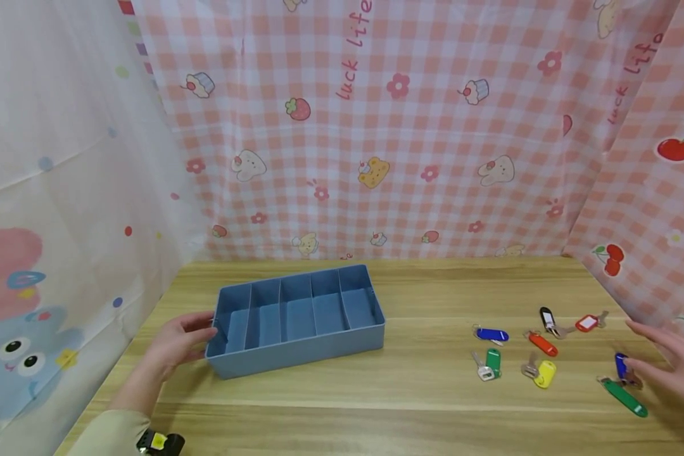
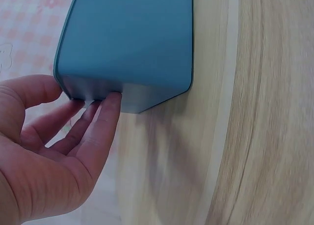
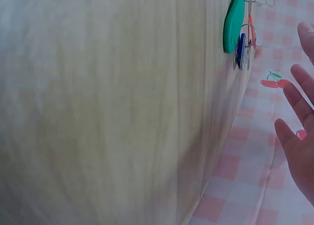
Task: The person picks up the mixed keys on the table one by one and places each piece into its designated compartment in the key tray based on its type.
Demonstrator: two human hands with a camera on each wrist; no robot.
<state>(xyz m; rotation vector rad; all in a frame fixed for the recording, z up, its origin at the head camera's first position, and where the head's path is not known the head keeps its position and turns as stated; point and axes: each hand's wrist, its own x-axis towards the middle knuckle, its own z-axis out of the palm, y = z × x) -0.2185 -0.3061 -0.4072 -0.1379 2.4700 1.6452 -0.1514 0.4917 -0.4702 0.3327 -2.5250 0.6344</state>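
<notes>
A blue divided storage box (image 1: 296, 361) stands on the table, its row of compartments bare inside. My left hand (image 1: 173, 345) holds its left end; in the left wrist view the thumb (image 2: 41, 90) is at the rim and the fingertips touch the end wall. My right hand (image 1: 675, 367) hovers at the table's right side, fingers apart, holding nothing. Nearest to it lie a key with a blue tag (image 1: 621, 364) and a long green key tag (image 1: 624, 397). The right wrist view shows that green tag (image 3: 234, 26) apart from the fingers.
Several more tagged keys lie right of the box: blue (image 1: 492, 334), green (image 1: 493, 361), yellow (image 1: 545, 374), orange-red (image 1: 543, 344), black (image 1: 547, 320) and red (image 1: 587, 323). Patterned curtains (image 1: 399, 126) hang behind and beside the wooden table (image 1: 376, 405).
</notes>
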